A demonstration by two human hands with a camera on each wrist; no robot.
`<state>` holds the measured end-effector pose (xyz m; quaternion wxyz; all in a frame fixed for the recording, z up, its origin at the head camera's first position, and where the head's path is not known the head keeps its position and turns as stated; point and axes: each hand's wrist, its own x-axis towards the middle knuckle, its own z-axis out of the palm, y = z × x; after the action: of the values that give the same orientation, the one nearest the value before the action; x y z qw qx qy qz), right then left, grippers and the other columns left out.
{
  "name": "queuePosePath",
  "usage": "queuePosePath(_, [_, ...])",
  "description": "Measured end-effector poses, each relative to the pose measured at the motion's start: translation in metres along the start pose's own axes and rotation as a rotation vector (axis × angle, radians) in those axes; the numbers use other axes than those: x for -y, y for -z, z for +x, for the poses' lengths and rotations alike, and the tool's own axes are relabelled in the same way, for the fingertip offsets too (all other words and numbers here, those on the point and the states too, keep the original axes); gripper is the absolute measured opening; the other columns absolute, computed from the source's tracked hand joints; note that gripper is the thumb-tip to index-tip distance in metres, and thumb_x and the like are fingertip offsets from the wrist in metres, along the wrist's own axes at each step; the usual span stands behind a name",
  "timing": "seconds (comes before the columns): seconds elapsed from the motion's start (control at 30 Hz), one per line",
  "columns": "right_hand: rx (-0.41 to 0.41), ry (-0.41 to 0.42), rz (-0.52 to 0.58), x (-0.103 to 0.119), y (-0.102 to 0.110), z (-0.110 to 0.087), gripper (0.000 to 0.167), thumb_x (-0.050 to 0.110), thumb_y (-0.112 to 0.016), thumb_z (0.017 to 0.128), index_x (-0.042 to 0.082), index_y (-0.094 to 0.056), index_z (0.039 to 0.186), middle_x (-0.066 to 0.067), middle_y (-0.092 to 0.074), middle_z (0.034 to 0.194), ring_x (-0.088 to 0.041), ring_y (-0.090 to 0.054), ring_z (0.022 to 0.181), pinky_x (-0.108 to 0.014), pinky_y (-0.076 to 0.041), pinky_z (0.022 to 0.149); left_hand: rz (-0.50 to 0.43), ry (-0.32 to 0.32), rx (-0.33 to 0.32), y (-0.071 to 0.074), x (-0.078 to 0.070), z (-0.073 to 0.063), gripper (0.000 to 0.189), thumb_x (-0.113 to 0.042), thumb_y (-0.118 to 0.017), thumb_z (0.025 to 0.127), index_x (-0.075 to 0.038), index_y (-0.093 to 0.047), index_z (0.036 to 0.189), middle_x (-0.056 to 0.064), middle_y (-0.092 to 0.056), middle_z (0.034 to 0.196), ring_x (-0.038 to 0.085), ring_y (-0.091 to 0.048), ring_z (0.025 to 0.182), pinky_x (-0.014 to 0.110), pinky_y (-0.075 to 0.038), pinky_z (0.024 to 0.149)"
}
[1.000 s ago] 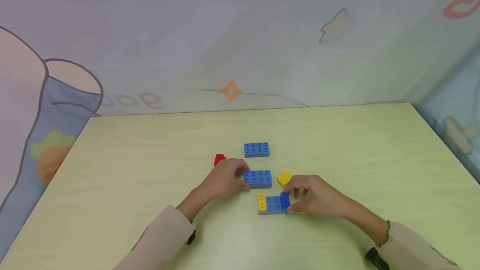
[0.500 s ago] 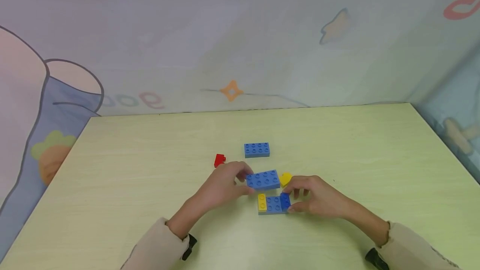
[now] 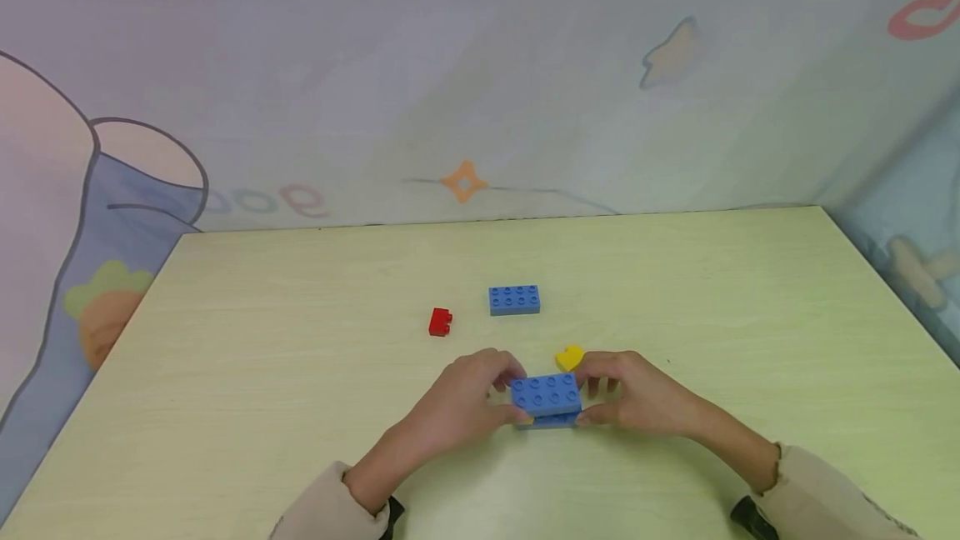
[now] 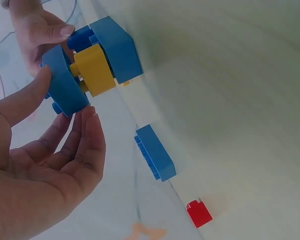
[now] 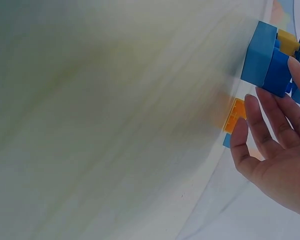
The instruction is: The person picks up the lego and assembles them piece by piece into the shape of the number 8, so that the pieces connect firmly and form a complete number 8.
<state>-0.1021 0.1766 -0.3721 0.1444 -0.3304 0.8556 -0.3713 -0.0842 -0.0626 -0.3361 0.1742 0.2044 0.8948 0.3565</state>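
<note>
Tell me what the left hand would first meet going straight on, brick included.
Probably the right hand, just past the far end of the blue eight-stud brick that the left hand grips; their relative height is unclear.

Left fingers (image 3: 508, 363) hold blue brick (image 3: 546, 394) over lower brick (image 3: 546, 426).

The left sleeve (image 3: 330, 511) and right sleeve (image 3: 825, 494) are beige, ending loosely near the wrists, the right marked by a dark line (image 3: 888, 513); a black fitting (image 3: 392, 515) shows beside the left, a rounded black piece (image 3: 752, 517) beside the right; left grip (image 3: 474, 398) and right grip (image 3: 641, 397) are bare
</note>
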Motion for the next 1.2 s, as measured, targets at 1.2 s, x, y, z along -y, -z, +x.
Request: queuePosePath(1.2, [-0.041, 0.015, -0.054, 0.011, 0.002, -0.008, 0.045, 0.021, -0.073, 0.078, 0.001, -0.057, 0.116, 0.001, -0.061, 0.101, -0.015, -0.053, 0.085, -0.030, -0.046, 0.071, 0.056, -0.062, -0.004, -0.005, 0.000, 0.001, 0.033, -0.017, -0.073, 0.078, -0.007, -0.060, 0.107, -0.001, -0.056, 0.096, 0.016, -0.054, 0.088, 0.023, -0.045, 0.073])
